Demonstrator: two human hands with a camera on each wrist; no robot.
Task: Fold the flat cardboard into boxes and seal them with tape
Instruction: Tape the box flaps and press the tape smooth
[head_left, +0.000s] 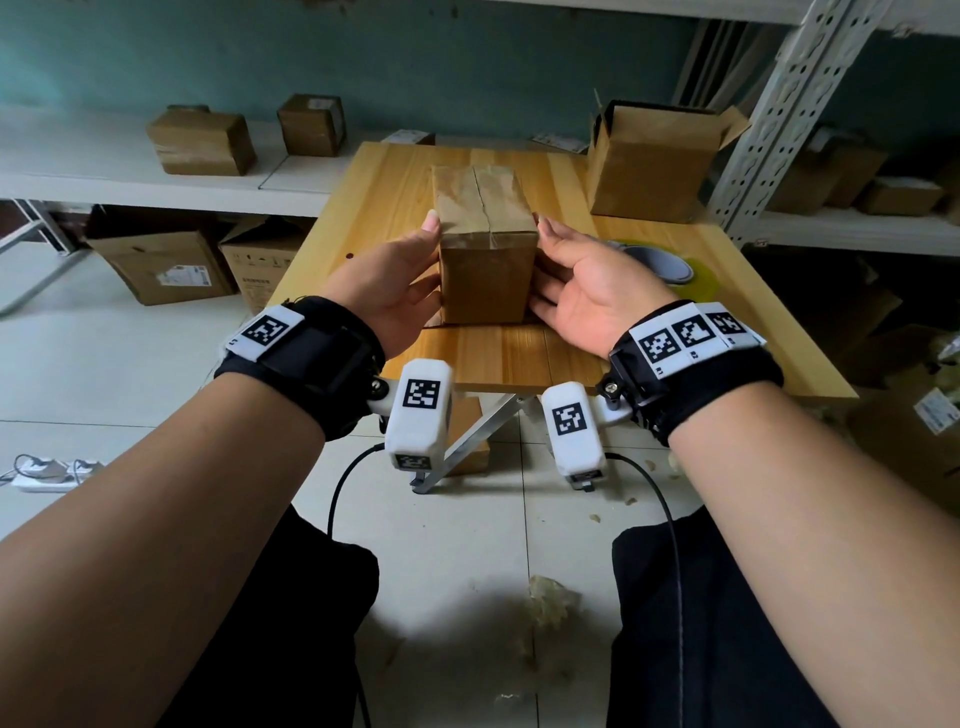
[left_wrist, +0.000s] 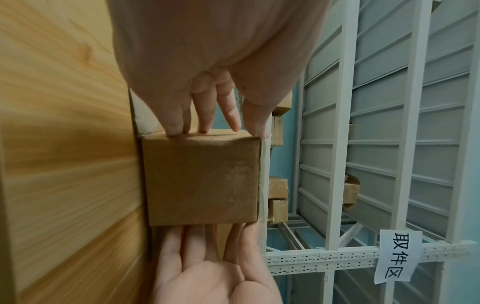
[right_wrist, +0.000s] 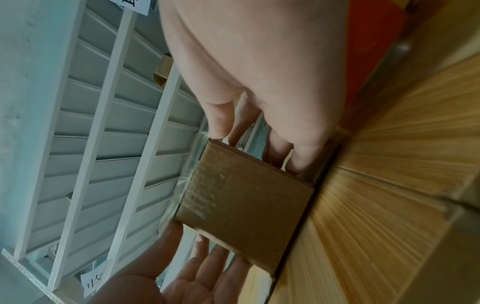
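Box upright on table | long axis away | hands flank

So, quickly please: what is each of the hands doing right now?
Left hand: open, straight fingers pressing the taped box on its left side.
Right hand: open, flat against its right side.

The box is plain brown cardboard with glossy clear tape over its top; the table beneath it is pale yellow wood with straight grain, the tape roll right of the box grey and yellowish, the wall behind the box teal, both wristbands black with black-and-white square markers
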